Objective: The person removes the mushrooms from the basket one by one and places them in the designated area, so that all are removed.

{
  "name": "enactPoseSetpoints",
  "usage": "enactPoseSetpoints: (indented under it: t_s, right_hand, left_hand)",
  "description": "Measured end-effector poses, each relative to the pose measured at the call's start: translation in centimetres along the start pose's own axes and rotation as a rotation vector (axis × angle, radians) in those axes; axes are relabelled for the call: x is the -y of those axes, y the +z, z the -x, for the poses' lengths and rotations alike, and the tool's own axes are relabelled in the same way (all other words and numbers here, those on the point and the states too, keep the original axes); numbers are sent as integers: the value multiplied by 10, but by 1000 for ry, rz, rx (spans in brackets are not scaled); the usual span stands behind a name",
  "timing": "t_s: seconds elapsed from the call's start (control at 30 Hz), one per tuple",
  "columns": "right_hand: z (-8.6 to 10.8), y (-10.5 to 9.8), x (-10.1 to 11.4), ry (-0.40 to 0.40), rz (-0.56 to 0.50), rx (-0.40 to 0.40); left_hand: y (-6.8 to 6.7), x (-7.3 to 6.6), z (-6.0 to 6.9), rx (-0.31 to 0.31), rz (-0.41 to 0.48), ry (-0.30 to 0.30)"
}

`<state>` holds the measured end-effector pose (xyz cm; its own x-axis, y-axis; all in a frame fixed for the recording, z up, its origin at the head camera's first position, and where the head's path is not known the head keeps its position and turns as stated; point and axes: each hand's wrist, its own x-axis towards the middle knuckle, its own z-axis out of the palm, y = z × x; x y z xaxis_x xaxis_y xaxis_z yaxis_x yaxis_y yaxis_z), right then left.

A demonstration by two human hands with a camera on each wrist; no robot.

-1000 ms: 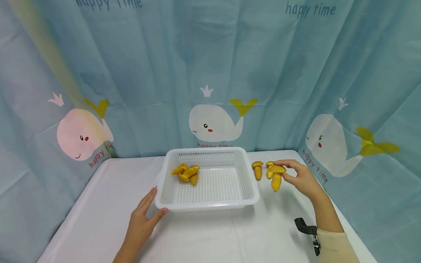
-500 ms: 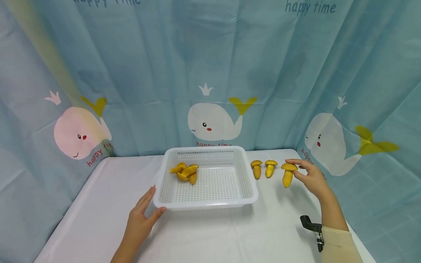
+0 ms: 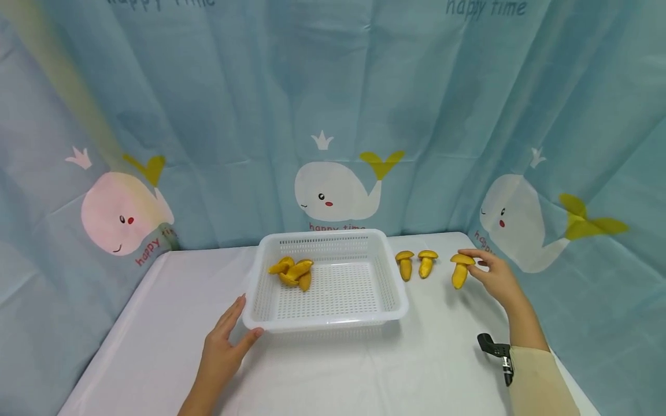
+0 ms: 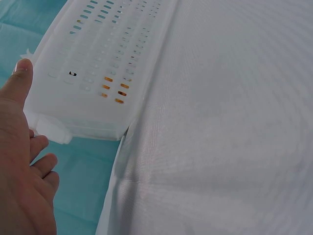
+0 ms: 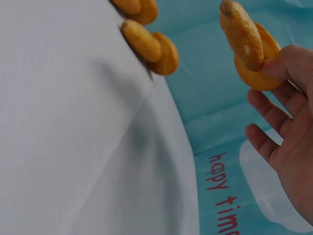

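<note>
Between its thumb and fingers, my right hand pinches a yellow mushroom near its cap, stem pointing down. The right wrist view shows this mushroom held off the white cloth, with the other fingers of the hand spread. Two similar mushrooms lie to its left: one close by and one beside the basket. My left hand lies at the near left corner of a white perforated basket, fingers extended along the side and thumb at the front. Several yellow mushrooms lie piled in the basket's left part.
A white cloth covers the table. Blue curtains with printed whales hang directly behind it and on both sides. A black device is strapped at my right wrist.
My right hand has carried its mushroom to the right, away from the other two, then slightly farther back and lower. The left hand and basket stay in place.
</note>
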<state>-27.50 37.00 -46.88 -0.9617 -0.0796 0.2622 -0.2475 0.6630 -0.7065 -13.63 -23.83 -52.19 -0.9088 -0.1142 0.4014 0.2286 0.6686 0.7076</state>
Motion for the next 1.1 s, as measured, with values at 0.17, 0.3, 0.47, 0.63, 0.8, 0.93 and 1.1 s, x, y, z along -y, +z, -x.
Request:
enactPoseSetpoints:
  t_s: [0.17,0.3,0.47,0.63,0.8,0.93,1.1]
  right_hand:
    - [-12,2,-15,36,-15,37]
    - [-21,5,-26,74,-10,66]
    - [-33,4,-36,115,-34,110]
    - [-44,5,-42,159,-32,151]
    - [-55,8,-49,195,-34,186]
    - [-63,9,-51,202,-40,208]
    - [-67,11,-54,198,-63,226]
  left_hand:
    - [0,-1,1,0,-4,-6]
    - [-1,-2,2,-1,0,-1]
    - [-1,-3,2,0,0,-12]
    - [-1,-3,2,-3,9,-10]
    - [-2,-3,2,-8,17,0]
    - [-1,-2,2,-9,20,2]
    - [0,0,3,-11,25,16]
